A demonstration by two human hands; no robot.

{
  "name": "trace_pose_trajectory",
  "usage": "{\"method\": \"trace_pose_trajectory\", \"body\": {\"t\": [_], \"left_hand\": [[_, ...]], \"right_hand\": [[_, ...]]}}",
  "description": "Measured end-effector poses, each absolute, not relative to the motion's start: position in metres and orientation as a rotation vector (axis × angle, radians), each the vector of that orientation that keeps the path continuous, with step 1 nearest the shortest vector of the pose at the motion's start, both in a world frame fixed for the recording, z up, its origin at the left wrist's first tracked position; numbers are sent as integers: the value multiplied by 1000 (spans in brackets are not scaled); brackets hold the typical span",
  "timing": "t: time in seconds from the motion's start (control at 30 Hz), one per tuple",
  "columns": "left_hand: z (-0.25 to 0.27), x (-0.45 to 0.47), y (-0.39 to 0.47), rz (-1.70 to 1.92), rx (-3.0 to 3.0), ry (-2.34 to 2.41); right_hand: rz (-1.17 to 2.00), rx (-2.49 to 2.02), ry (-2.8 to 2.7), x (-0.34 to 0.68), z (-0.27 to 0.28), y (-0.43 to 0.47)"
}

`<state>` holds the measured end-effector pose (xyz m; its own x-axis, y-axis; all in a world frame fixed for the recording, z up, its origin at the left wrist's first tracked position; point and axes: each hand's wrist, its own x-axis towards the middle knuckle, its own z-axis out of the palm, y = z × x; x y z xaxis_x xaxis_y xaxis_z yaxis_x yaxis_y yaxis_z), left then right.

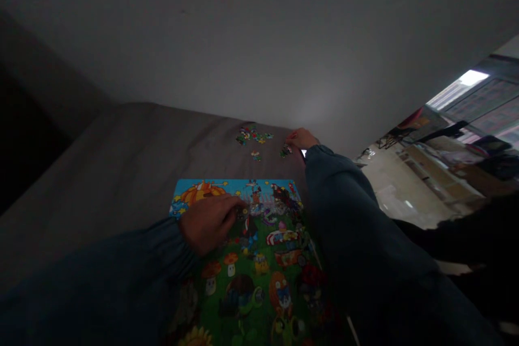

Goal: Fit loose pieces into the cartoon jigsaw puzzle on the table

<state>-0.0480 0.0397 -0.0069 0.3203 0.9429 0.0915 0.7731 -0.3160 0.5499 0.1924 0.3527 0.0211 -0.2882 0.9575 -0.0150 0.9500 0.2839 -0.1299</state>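
A colourful cartoon jigsaw puzzle lies on a grey cloth-covered surface, with mushrooms, a pumpkin and other figures on green and blue. My left hand rests over its upper left part, index finger reaching toward the picture and thumb a little apart; nothing shows in it. Farther off, my right hand has its fingertips drawn together at a small cluster of loose puzzle pieces. Whether one is between the fingers is too dark and small to make out.
More loose pieces form a pile near the wall, and a single piece lies in front of it. A pale wall rises behind the grey surface. On the right are a light floor and cluttered furniture.
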Motion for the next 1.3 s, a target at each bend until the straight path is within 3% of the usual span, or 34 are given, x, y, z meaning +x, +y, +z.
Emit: {"method": "trace_pose_trajectory", "body": {"t": [0.47,0.7,0.9,0.97,1.1,1.3], "left_hand": [[-7,-48,40,552,2211,1500],[-9,-49,41,550,2232,1493],[-10,-48,41,666,2128,1453],[-5,-43,36,760,1977,1382],[5,-31,28,897,1718,1240],[6,-30,31,907,1662,1333]], "right_hand": [[665,-1527,-2459,203,42,337],[713,-1515,-2416,200,43,328],[844,-1314,-2266,186,53,251],[961,-1204,-2216,177,49,199],[1523,-899,-1930,159,32,111],[1756,-894,-1716,153,13,96]]}}
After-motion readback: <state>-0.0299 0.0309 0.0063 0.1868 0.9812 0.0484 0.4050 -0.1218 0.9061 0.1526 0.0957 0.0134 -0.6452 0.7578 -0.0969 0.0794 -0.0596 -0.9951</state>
